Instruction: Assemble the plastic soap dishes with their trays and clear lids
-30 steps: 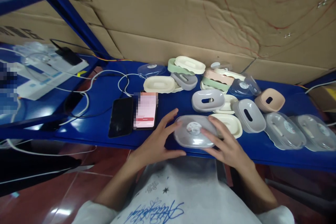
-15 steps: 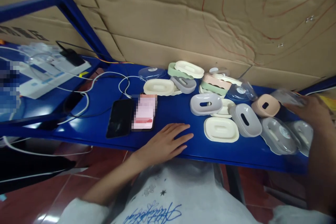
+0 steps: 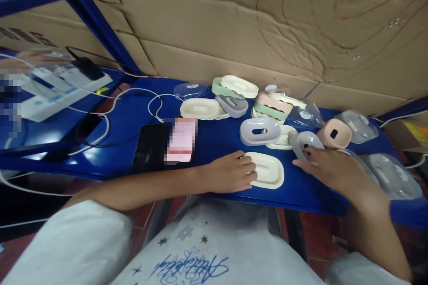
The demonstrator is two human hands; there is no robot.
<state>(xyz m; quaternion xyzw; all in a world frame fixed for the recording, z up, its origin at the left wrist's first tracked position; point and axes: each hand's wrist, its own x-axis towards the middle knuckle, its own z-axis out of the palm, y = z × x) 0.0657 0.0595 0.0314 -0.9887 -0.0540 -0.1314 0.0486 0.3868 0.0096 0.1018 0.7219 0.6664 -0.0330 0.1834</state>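
Head view: the left hand [image 3: 232, 173] sits low on the blue shelf [image 3: 214, 142], fingers loosely curled, fingertips resting on the left rim of the cream tray [image 3: 266, 170]. No grip there, just a touch on the edge. That cream tray lies flat near the front lip of the shelf, between the two hands.

The right hand [image 3: 329, 167] comes in from the right, palm down, fingers spread and stretched forward, tips landing on the grey tray [image 3: 306, 141]. It covers the tray's near end; whether anything is pinched under the palm, I cannot tell. The grey tray lies just right of the cream one, tilted a little.

Behind them, a second grey tray [image 3: 260, 130] with an oval slot, a pink tray [image 3: 334, 133], and clear lids [image 3: 391, 173] at far right. A dark phone [image 3: 150, 148] lies left of the left hand.
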